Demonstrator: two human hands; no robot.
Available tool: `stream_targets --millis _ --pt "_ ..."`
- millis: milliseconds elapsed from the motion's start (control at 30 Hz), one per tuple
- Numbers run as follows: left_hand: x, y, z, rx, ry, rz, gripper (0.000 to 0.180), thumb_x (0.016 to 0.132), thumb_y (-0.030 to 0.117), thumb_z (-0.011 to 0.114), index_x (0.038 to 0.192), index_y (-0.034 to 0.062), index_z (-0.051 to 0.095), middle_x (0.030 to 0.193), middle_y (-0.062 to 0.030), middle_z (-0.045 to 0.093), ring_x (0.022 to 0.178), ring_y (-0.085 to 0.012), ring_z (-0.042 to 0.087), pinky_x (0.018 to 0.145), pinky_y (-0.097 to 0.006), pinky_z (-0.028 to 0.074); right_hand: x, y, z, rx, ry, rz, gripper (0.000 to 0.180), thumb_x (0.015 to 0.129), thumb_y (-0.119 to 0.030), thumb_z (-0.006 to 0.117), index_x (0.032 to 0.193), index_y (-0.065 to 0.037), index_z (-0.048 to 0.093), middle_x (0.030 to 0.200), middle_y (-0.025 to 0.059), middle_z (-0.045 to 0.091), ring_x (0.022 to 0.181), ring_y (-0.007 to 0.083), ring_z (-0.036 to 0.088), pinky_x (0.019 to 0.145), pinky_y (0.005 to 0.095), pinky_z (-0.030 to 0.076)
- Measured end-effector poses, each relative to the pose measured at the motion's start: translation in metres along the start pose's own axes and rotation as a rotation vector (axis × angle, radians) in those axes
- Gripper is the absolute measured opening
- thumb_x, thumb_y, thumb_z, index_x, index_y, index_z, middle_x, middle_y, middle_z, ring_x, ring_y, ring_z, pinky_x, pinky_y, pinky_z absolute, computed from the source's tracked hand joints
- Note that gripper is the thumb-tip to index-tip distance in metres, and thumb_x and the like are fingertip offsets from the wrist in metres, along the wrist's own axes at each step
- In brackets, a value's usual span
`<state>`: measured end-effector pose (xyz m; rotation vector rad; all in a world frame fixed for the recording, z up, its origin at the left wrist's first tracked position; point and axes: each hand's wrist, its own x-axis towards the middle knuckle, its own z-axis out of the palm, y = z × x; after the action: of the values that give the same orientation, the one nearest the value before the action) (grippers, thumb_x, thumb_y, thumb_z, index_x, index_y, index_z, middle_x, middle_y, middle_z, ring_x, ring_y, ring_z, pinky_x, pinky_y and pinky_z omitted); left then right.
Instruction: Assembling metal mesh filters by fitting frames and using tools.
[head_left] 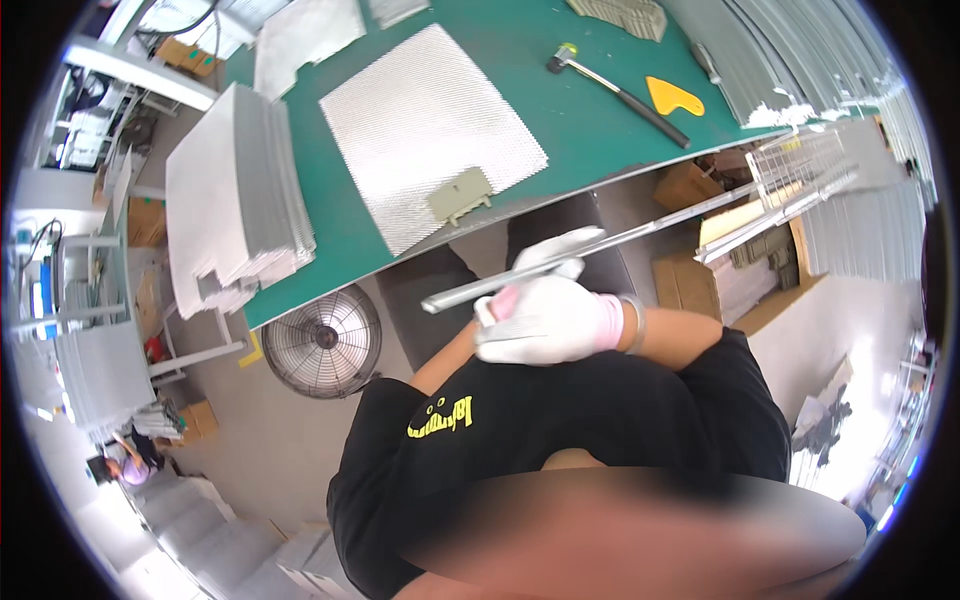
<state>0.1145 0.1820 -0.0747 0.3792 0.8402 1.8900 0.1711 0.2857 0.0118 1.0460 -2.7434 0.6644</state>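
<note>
A long, thin silver metal strip (640, 230) runs slantwise in front of my body, its near end free at the left. Around it is my left hand (553, 247) in a white glove, fingers above the strip and thumb below. My right hand (548, 322), also in a white glove with a pink cuff, crosses over the left wrist. Its fingers are curled by the pink cuff (505, 299) of the left glove; what they grip is hidden and slightly blurred. On the green table (350, 215) ahead lies a silver ribbed sheet (425, 115) with an olive-grey notched piece (461, 195) on it.
Stacked grey sheets (235, 190) stand at the table's left. A hammer (625, 98) and a yellow scraper (674, 96) lie toward the right, near piled grey panels (775, 60). Below are a round floor fan (323, 340), an open cardboard box (690, 287) and a wire rack (797, 165).
</note>
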Motion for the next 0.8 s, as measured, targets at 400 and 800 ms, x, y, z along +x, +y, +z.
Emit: stream_targets --millis 400,800 --pt "-0.174 0.153 -0.07 1.043 0.826 0.68 0.073 0.102 0.064 0.035 0.093 -0.0038 0.062 0.053 -0.0045 0.055 0.043 -0.0105 0.048 0.044 -0.023 0.039 -0.223 0.064 -0.065 0.971 1.782 0.677 0.014 0.098 -0.007 0.045 0.085 -0.004 0.051 0.084 0.0043 0.052 0.075 0.0138 0.049 0.066 0.0258 0.044" --pt "-0.124 0.051 -0.053 0.565 0.601 0.422 0.056 0.108 0.045 0.039 0.09 -0.0028 0.062 0.052 -0.0039 0.051 0.045 -0.0136 0.05 0.05 -0.027 0.047 0.014 0.142 -0.083 1.597 1.037 0.217 0.027 0.104 -0.028 0.053 0.106 -0.001 0.057 0.108 0.0128 0.061 0.094 0.0209 0.061 0.083 0.0333 0.053"
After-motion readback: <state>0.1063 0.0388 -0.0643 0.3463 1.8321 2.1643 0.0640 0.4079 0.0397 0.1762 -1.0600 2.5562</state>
